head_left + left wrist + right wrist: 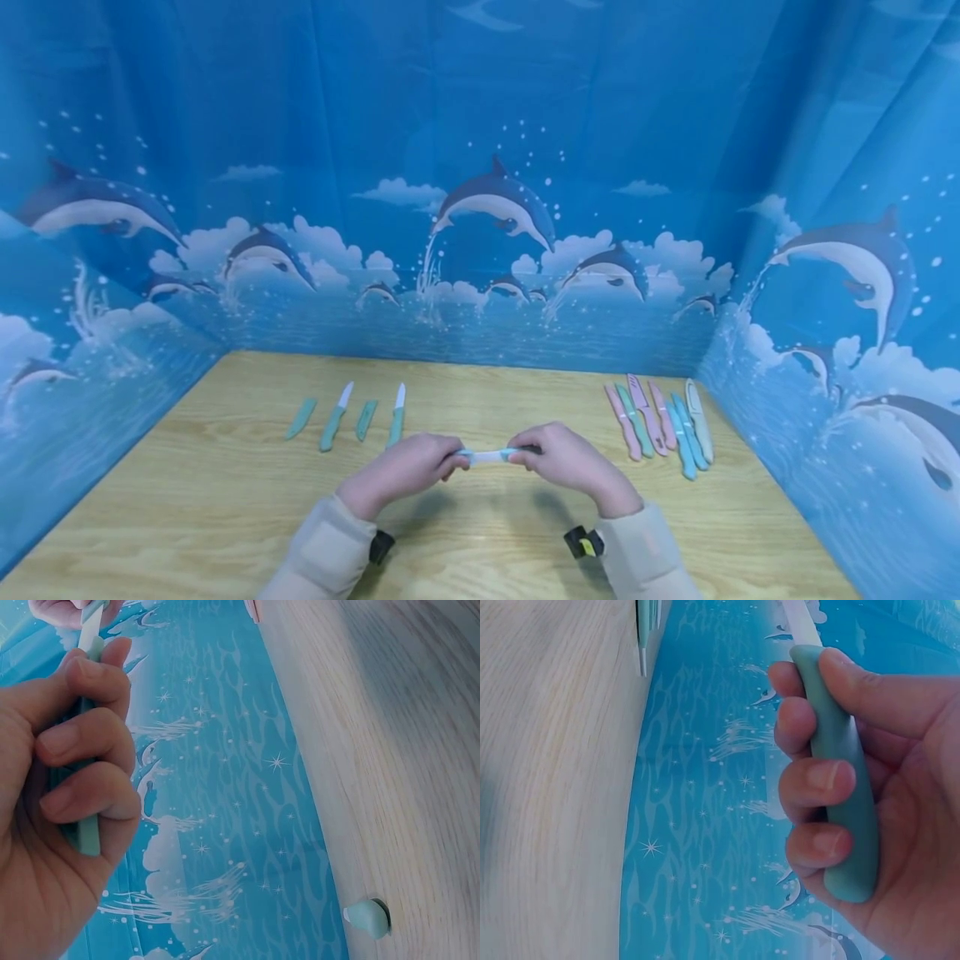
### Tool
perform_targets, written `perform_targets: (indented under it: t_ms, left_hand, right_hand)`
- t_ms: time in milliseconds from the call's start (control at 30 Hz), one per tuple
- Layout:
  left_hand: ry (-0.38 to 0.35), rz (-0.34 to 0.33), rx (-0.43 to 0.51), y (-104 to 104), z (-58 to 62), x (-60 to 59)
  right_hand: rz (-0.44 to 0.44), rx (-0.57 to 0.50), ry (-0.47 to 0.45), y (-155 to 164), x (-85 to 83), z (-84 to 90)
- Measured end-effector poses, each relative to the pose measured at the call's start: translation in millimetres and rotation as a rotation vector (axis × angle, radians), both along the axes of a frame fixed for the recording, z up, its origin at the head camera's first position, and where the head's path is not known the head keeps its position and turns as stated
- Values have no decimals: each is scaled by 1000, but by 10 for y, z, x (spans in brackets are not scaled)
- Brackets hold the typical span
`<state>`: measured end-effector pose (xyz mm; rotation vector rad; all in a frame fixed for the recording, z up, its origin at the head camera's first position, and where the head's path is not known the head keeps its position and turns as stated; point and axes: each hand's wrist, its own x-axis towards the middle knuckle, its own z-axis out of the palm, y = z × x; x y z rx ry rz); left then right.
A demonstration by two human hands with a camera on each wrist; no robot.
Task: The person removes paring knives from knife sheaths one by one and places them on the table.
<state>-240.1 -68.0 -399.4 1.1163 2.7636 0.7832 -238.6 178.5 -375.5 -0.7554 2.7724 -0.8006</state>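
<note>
My right hand (pixel 573 461) holds a paring knife by its teal handle (pixel 844 772), fingers curled round it. The white blade (pixel 488 457) points left across the gap between my hands. Curled round a green blade cover (pixel 88 834), my left hand (pixel 408 468) keeps it in line with the blade. In the left wrist view the blade's tip end meets the cover near my left fingertips; how far it sits inside is hidden. Both hands are above the middle of the table.
On the wooden table (pixel 225 492), left of my hands, lie two bare white-bladed knives (pixel 330 431) with green handles and two green blade covers (pixel 302 419). Several pink, green and blue knives (pixel 652 421) lie in a row at the right. Dolphin-print curtains (pixel 480 325) surround the table's back and sides.
</note>
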Motion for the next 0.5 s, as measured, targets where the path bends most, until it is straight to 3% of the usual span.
perform_targets:
  t_ms: [267, 500]
  left_hand:
    - [16, -6, -8, 9, -16, -9]
    - [-26, 56, -3, -15, 4, 4]
  right_hand:
    - [6, 5, 4, 15, 13, 28]
    - [-46, 0, -12, 46, 2, 32]
